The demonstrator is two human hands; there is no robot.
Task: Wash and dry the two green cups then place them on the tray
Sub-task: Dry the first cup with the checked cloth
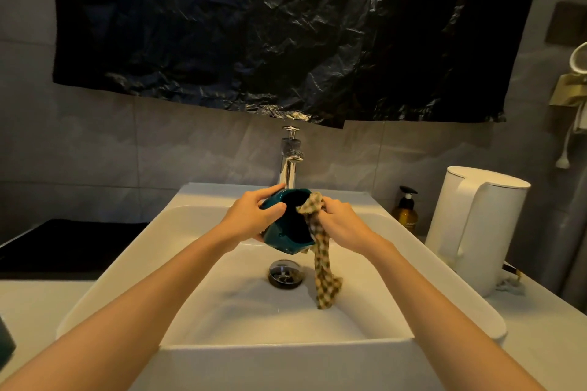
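Cups: one glossy green cup (pixel 286 225) in full view, held tilted above the sink (pixel 349 320), mouth turned right; a dark green shape (pixel 4 346) cut off at the near left edge, identity unclear.
Hands: two; left hand (pixel 251 216) curled round the cup's outer wall; right hand (pixel 341 222) bunched round one checked cloth (pixel 321 257) at the cup's rim.
Cloth: soft, brown-and-cream check; tail hung down into the basin, just right of the round metal drain (pixel 286 273).
Sink: white, rectangular, smooth; chrome tap (pixel 289 165) at the far side.
Bench, right: one white kettle (pixel 476 232), one amber pump bottle (pixel 406 216).
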